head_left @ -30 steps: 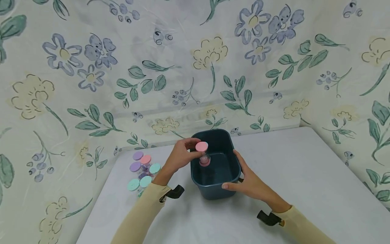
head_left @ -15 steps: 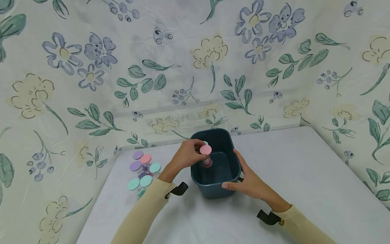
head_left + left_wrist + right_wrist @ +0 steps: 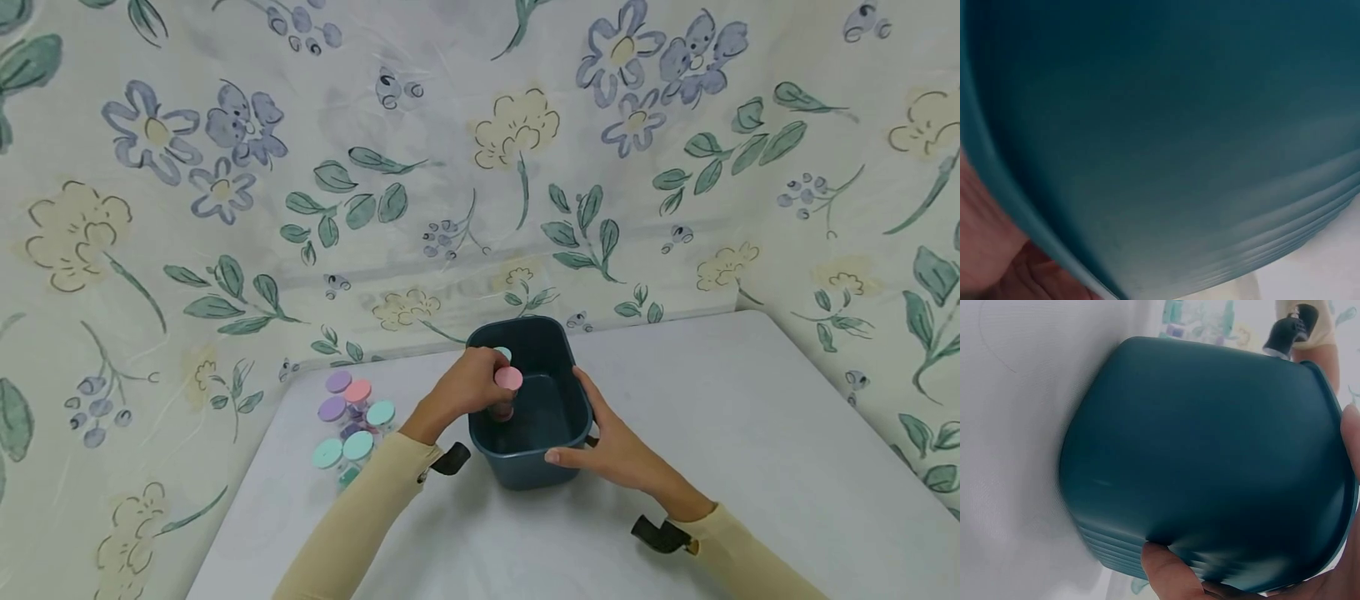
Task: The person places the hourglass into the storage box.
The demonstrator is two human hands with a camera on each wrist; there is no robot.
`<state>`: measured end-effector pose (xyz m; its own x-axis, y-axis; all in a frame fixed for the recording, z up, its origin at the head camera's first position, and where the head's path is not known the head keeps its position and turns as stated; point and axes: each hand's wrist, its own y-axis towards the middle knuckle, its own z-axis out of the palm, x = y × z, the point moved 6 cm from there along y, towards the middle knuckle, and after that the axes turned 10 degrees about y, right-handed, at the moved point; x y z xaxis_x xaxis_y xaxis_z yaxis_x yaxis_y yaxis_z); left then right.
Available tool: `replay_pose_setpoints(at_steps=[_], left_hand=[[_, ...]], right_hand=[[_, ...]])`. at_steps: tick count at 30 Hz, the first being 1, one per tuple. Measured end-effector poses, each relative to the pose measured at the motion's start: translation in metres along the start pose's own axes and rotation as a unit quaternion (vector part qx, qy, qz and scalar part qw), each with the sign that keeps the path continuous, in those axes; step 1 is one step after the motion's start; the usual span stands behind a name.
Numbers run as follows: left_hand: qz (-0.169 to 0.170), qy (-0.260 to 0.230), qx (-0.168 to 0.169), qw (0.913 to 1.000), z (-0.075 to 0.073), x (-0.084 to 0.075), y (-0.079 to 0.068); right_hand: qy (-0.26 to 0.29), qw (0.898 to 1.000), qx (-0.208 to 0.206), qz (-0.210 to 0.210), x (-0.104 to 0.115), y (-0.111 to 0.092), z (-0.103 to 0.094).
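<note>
My left hand (image 3: 467,385) reaches over the left rim of a dark teal plastic bin (image 3: 517,477), pinching a small clear jar with a pink lid (image 3: 509,379). The jar's lower part is down inside the bin, partly covered by the fingers. Just behind it a mint lid (image 3: 503,353) shows, half hidden by the hand. At the bin's near right corner, my right hand (image 3: 611,442) grips the rim and side, with the thumb on the front wall. The right wrist view shows a finger (image 3: 1169,575) against the bin's outer wall (image 3: 1197,437). The bin wall (image 3: 1179,156) fills most of the left wrist view.
Left of the bin, several small clear jars stand grouped on the white table (image 3: 750,417), with purple lids (image 3: 333,408), a pink lid (image 3: 357,391) and mint lids (image 3: 358,446). A floral-patterned cloth (image 3: 450,208) hangs behind the table.
My left hand has moved slightly right and lowered the pink-lidded jar deeper into the bin. The mint lid behind it has come into view. My right hand has stayed on the bin.
</note>
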<state>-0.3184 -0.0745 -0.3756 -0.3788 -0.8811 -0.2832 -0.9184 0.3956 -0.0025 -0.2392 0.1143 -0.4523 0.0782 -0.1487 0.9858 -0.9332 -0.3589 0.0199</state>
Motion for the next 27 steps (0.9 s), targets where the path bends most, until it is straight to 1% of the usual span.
replay_pose_setpoints(at_steps=[4, 11, 15, 20, 27], left_hand=[[-0.006, 0.015, 0.004, 0.9999, -0.0003, -0.0025, -0.0003], [-0.012, 0.039, 0.015, 0.9991, 0.0035, -0.0039, -0.0019], [-0.005, 0.066, 0.008, 0.9978, 0.0039, -0.0056, -0.002], [-0.004, 0.077, 0.007, 0.997, 0.0025, -0.0081, -0.0032], [-0.025, 0.102, 0.02, 0.9943, 0.0035, -0.0099, -0.0039]], right_hand=[[0.001, 1.0, 0.002, -0.001, 0.0012, 0.0, 0.0002], [-0.002, 1.0, 0.008, -0.006, 0.0013, -0.0004, 0.0014], [-0.005, 1.0, 0.006, -0.006, 0.0002, 0.0001, 0.001], [-0.01, 1.0, 0.003, -0.004, -0.0005, 0.0004, 0.001], [-0.013, 1.0, -0.003, -0.001, -0.0008, 0.0018, 0.0009]])
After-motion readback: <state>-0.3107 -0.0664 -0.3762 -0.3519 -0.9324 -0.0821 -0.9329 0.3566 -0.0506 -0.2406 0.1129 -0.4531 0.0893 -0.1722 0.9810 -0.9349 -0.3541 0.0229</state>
